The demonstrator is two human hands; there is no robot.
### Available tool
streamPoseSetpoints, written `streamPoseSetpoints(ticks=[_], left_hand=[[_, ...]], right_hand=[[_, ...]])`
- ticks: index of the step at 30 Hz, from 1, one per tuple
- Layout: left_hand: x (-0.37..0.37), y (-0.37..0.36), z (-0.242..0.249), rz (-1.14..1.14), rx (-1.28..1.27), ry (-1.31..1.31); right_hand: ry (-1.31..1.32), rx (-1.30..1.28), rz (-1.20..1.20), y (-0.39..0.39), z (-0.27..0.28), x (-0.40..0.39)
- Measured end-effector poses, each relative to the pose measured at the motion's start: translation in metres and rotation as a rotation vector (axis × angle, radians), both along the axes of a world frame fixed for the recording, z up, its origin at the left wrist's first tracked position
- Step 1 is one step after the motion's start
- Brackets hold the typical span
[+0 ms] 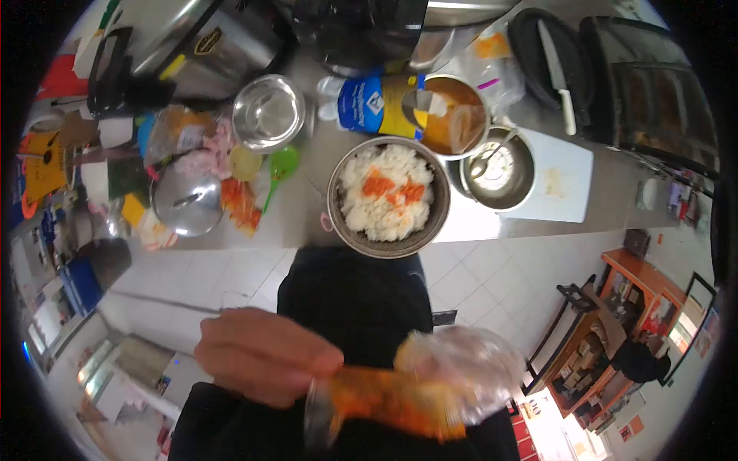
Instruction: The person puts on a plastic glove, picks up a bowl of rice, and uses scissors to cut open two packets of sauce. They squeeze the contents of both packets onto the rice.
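Close to my chest, my left hand (pixel 265 357) pinches one end of a clear plastic bag (pixel 400 401) smeared with orange food. My right hand (pixel 473 369) is wrapped in clear plastic and closes around the bag's other end; its fingers are partly hidden. Beyond my hands, at the counter's edge, stands a bowl of white rice (pixel 388 192) with orange clumps on top.
Right of the rice are a pot of orange-brown food (pixel 453 119), a metal bowl with a spoon (pixel 500 173) and a white cutting board (pixel 565 177). A knife (pixel 557 73) lies farther back. A metal bowl (pixel 269 115), green spoon (pixel 282 165) and lid (pixel 187 201) sit left.
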State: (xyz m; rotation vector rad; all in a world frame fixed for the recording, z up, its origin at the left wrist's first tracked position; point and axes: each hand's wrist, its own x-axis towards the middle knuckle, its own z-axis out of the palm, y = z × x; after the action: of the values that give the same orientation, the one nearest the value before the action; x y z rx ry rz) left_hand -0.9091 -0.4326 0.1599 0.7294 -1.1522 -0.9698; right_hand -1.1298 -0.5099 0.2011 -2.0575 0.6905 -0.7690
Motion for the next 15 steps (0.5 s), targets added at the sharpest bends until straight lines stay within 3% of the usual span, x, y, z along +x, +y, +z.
streamPoseSetpoints(ticks=[1, 2, 4, 8, 9, 10, 11, 12, 13, 14, 15], left_hand=[[0.006, -0.008, 0.006, -0.186, 0.019, 0.041], [-0.007, -0.006, 0.007, -0.180, 0.040, 0.033], [-0.039, -0.007, 0.008, 0.117, 0.022, 0.091], [-0.050, -0.007, 0.017, -0.033, 0.106, 0.030], [-0.069, -0.002, 0.019, 0.168, 0.149, 0.018], [-0.080, 0.000, 0.019, 0.369, 0.183, 0.005], [-0.081, 0.001, 0.017, 0.378, 0.181, 0.003], [-0.077, 0.003, 0.014, 0.343, 0.304, -0.218], [-0.076, 0.003, 0.012, 0.302, 0.426, -0.437], [-0.083, -0.002, 0.008, 0.337, 0.705, -0.516], [-0.092, 0.000, -0.022, 0.436, 0.807, -0.457]], right_hand=[[-0.036, 0.037, 0.114, -0.005, 0.008, -0.006], [-0.070, 0.076, 0.208, -0.010, 0.012, -0.013], [-0.122, 0.183, 0.349, -0.022, 0.015, -0.025], [-0.188, 0.437, 0.498, -0.038, 0.002, -0.044], [-0.199, 0.519, 0.503, -0.040, -0.005, -0.048], [-0.208, 0.628, 0.483, -0.039, -0.015, -0.050], [-0.217, 0.750, 0.450, -0.037, -0.025, -0.053], [-0.278, 0.959, 0.371, -0.035, -0.038, -0.054], [-0.179, 1.042, 0.067, -0.026, -0.038, -0.039], [-0.076, 1.105, -0.243, -0.017, -0.037, -0.025], [-0.071, 1.173, -0.191, -0.022, -0.059, -0.025]])
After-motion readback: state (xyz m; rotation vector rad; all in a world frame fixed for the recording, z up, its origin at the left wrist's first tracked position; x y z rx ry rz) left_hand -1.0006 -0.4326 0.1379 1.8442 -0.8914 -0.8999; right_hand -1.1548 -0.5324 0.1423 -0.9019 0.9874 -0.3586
